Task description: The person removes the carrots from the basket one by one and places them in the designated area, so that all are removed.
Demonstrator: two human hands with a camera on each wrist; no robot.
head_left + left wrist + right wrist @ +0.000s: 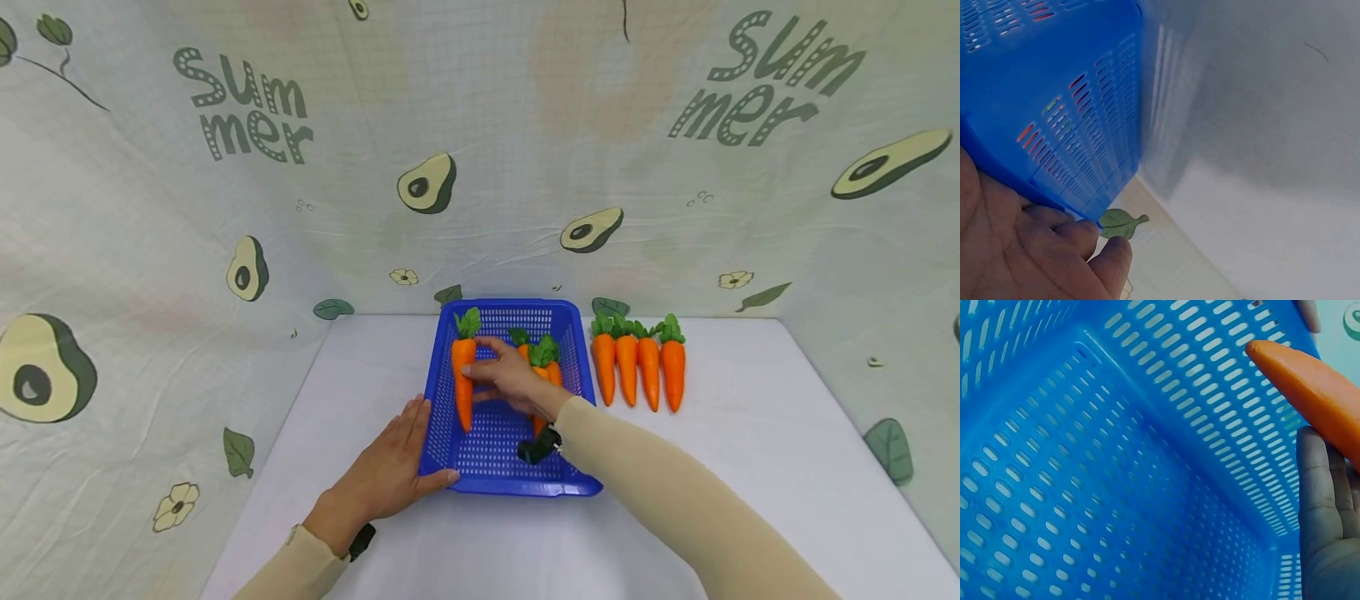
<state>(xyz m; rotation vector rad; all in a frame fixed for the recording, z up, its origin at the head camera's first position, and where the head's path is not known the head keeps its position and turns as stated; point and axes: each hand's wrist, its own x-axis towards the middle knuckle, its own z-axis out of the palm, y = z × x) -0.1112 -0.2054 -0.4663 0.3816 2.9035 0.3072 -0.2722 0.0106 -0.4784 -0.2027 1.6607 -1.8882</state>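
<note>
A toy carrot (462,379) is being gripped mid-shaft by the right hand (510,379), fingers curled round it, inside the blue perforated basket (480,479). The basket's near-left corner is being steadied by the left hand (390,471), its fingers lying straight. The carrot is probably light, stiff and smooth.

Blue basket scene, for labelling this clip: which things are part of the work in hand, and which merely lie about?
In use:
right hand gripping a carrot
left hand flat against the blue basket
other carrots in basket

Lying about:
four carrots in a row
white table
</note>
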